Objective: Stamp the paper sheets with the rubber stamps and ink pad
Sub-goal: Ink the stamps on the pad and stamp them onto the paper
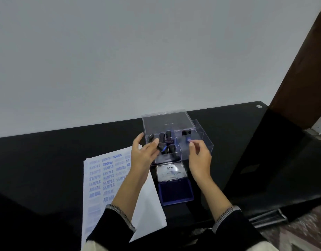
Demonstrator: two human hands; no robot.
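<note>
A black table point(47, 151) stands by a plain white wall point(120, 51). The left hand point(143, 153) holds a black stamp point(160, 148) over the clear box point(201, 142). The right hand point(199, 156) hangs loose. The paper sheets point(105, 178) lie left of the open ink pad point(175, 192).

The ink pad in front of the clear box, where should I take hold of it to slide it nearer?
Take the ink pad by its blue base, thumb and fingers on the two long side edges, coming from above on the near side. Its lid is flipped open toward the clear box, so a grip there would fold the hinge.
</note>
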